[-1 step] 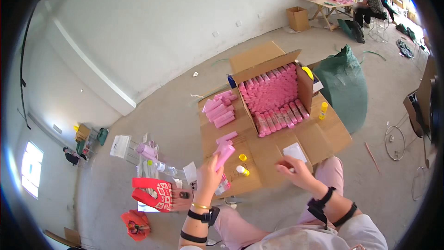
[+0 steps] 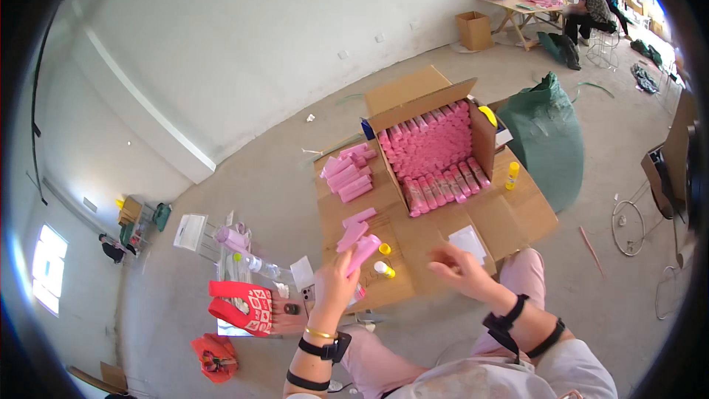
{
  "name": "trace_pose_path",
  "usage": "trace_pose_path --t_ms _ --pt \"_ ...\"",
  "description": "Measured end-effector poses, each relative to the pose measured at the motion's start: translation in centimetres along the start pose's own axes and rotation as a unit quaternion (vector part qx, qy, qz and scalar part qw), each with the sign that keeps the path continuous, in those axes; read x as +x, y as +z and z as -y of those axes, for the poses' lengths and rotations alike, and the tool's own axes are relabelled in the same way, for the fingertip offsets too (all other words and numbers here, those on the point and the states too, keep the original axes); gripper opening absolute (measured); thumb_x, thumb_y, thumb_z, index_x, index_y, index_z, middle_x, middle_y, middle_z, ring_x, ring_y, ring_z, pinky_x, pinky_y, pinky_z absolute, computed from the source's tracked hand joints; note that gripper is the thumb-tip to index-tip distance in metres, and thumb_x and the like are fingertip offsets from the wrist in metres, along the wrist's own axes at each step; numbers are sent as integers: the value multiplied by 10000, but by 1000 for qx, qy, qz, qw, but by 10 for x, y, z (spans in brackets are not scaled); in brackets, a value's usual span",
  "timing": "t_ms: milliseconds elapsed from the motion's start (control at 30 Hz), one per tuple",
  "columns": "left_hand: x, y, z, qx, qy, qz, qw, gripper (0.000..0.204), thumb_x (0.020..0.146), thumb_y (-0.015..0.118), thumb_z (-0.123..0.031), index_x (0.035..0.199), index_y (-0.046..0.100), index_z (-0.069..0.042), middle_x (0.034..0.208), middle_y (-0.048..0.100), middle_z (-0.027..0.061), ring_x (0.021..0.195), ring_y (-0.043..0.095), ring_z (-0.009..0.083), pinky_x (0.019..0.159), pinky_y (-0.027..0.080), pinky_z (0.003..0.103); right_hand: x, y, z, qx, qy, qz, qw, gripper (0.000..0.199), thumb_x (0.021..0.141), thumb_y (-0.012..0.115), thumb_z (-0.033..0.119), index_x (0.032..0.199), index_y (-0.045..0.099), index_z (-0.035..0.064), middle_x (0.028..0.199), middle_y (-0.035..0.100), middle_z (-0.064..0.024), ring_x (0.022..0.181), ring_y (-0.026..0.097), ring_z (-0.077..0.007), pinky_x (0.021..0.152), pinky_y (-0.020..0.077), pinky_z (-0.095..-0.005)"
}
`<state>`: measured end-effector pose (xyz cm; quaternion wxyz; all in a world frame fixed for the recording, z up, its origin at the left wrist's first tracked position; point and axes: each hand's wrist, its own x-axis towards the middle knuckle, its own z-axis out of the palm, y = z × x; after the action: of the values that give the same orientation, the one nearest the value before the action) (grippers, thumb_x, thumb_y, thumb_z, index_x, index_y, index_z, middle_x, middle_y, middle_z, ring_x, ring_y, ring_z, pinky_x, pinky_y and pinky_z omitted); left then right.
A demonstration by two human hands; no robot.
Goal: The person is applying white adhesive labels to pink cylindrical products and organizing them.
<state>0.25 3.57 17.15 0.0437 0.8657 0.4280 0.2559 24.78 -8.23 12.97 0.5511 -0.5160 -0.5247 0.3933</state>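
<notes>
My left hand (image 2: 336, 281) is closed around a pink cylindrical roll (image 2: 363, 253), held tilted over the near left of the cardboard-covered table (image 2: 421, 273). Two more pink pieces (image 2: 360, 217) lie just beyond it. Right of the roll, an uncapped glue stick (image 2: 384, 270) with a white tip lies by a round yellow cap (image 2: 384, 249). My right hand (image 2: 469, 273) hovers over the near right side, fingers apart and slightly bent, with nothing visible in them. Beside its fingers lie white paper slips (image 2: 470, 242), partly covered by the hand.
An open carton (image 2: 484, 137) full of pink rolls stands at the back. Left of it is a pile of pink rolls (image 2: 347, 176); right of it stand a yellow glue stick (image 2: 512, 175) and a large green sack (image 2: 550, 148). A red bag (image 2: 236, 307) sits at the left.
The pink roll has shifted right in my left hand, leaving a pink piece behind it more exposed. My right hand has moved slightly left, and its fingers have spread.
</notes>
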Motion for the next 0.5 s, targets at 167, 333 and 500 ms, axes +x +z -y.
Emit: trace_pose_path --t_ms 167,333,500 --pt "-31 -33 -71 50 139 30 989 454 744 678 -110 1178 544 -85 918 635 116 753 629 289 649 501 382 -3 33 58 51 -71 85 992 301 872 636 146 1124 523 29 931 598 -38 769 555 -77 652 462 -229" --pt "-66 -45 -89 -473 -112 70 871 382 821 681 -193 1149 542 -58 817 602 73 566 532 113 480 401 240 -32 22 77 9 -102 66 993 202 881 614 118 1032 533 9 896 568 -32 755 529 -64 607 433 -207" --pt "-91 -33 -117 -587 -167 9 792 267 880 627 -186 1058 542 -6 786 592 55 532 461 22 426 320 159 -54 19 80 132 -158 71 976 57 895 542 43 937 518 15 776 514 -5 678 480 -66 597 394 -197"
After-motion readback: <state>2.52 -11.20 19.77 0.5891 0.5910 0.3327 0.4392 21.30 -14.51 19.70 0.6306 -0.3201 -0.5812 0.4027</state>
